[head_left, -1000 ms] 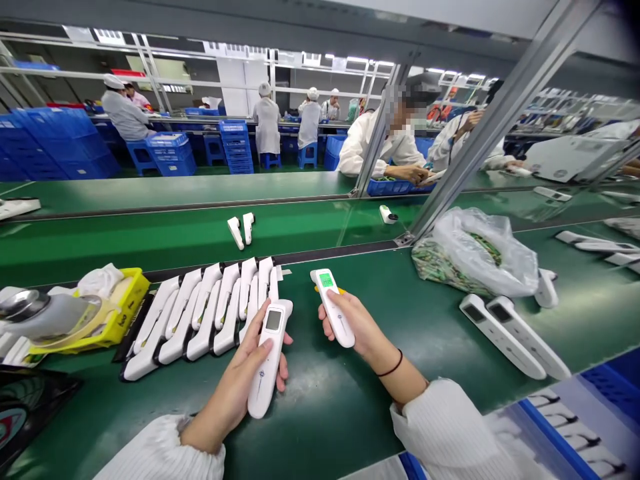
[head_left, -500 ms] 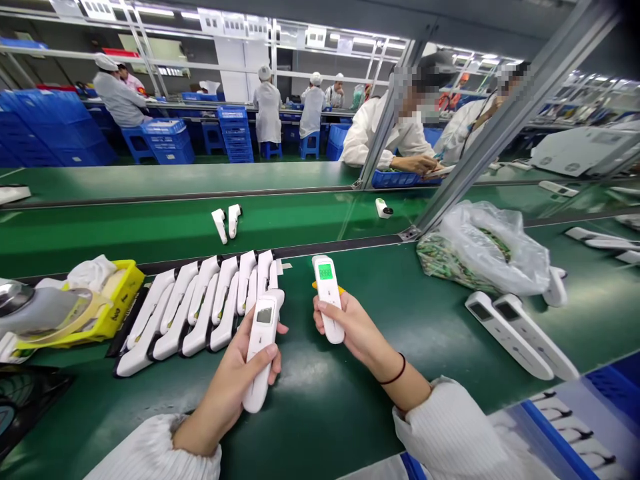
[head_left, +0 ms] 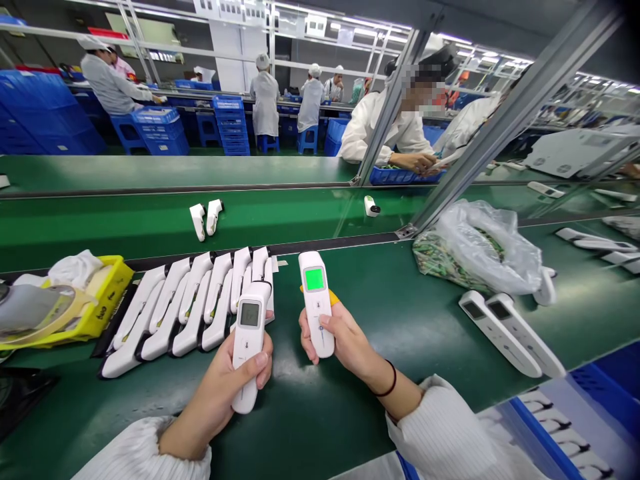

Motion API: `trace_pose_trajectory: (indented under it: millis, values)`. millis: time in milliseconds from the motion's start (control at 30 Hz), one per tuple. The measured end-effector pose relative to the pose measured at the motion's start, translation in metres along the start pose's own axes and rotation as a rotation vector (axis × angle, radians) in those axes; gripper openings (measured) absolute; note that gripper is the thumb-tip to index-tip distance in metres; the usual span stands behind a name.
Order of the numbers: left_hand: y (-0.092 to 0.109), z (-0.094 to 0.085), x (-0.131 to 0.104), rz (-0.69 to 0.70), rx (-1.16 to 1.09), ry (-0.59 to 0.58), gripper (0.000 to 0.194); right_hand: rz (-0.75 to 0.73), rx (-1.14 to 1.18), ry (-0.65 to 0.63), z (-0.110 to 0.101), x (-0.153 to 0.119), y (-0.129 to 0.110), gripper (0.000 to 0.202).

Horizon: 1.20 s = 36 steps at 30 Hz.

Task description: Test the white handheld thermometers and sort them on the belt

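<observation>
My left hand is wrapped round a white infrared thermometer whose small screen is grey, its thumb lying along the body. My right hand grips another white infrared thermometer, and that screen glows bright green. The right thumb rests on the buttons below the screen. Something yellow shows at the right index finger, behind the device. Left of my hands, several more white thermometers lie on their sides in a slanted row on the green bench.
A yellow basket stands at the left. To the right are a plastic bag of green circuit boards and two thermometers. Three thermometers lie on the green belt. A metal post slants across, with co-workers beyond.
The right thermometer's screen has gone from showing digits to plain green, and my right thumb has moved down onto its buttons. The view has shifted slightly.
</observation>
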State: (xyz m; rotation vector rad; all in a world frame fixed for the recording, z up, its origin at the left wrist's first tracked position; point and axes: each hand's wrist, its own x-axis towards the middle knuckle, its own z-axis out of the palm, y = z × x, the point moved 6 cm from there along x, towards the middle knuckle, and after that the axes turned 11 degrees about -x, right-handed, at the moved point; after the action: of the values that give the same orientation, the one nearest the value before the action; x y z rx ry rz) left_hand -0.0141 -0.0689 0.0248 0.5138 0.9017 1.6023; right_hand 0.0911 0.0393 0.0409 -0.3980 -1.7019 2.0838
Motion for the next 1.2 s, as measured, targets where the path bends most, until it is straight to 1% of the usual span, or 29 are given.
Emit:
trace_pose_trajectory:
  millis: [100, 233, 367, 467, 533, 600, 733, 800, 867, 967, 1067, 1133, 1200]
  values:
    - [0.0, 0.0, 0.0, -0.013, 0.036, -0.009, 0.065, -0.005, -0.004, -0.019, 0.002, -0.001, -0.002, 0.022]
    - [0.001, 0.001, 0.0, 0.0, 0.065, -0.009, 0.066, 0.007, -0.008, -0.033, 0.004, -0.001, -0.001, 0.023]
    - [0.001, 0.0, 0.001, 0.013, 0.085, 0.017, 0.062, 0.038, -0.013, 0.015, 0.0, -0.001, 0.003, 0.019]
    - [0.001, -0.002, 0.001, 0.033, 0.099, 0.041, 0.052, 0.059, 0.005, 0.052, -0.002, -0.002, 0.008, 0.019]
    - [0.003, -0.003, 0.002, 0.078, 0.115, 0.062, 0.046, 0.072, 0.032, 0.057, 0.0, -0.002, 0.01, 0.019]
    - [0.005, -0.003, 0.004, 0.153, 0.121, 0.083, 0.043, 0.097, 0.051, 0.004, 0.008, -0.002, 0.013, 0.02]
    - [0.007, -0.005, 0.004, 0.254, 0.07, 0.136, 0.047, 0.103, 0.081, -0.126, 0.028, -0.003, 0.014, 0.023]
    - [0.006, -0.007, 0.003, 0.276, 0.043, 0.175, 0.051, 0.099, 0.025, -0.166, 0.035, -0.004, 0.014, 0.028]
    - [0.004, -0.009, 0.002, 0.253, 0.03, 0.203, 0.053, 0.136, -0.09, -0.181, 0.039, -0.006, 0.019, 0.034]
    - [0.002, -0.01, 0.0, 0.206, 0.03, 0.24, 0.054, 0.228, -0.292, -0.109, 0.035, -0.01, 0.032, 0.041]
    - [0.005, -0.009, -0.002, 0.249, 0.037, 0.252, 0.054, 0.216, -0.474, -0.023, 0.028, -0.011, 0.037, 0.042]
    - [0.004, -0.007, -0.002, 0.242, 0.02, 0.222, 0.053, 0.192, -0.482, -0.023, 0.028, -0.01, 0.038, 0.043]
    - [0.002, -0.005, -0.001, 0.225, -0.004, 0.196, 0.053, 0.208, -0.376, -0.065, 0.033, -0.009, 0.04, 0.044]
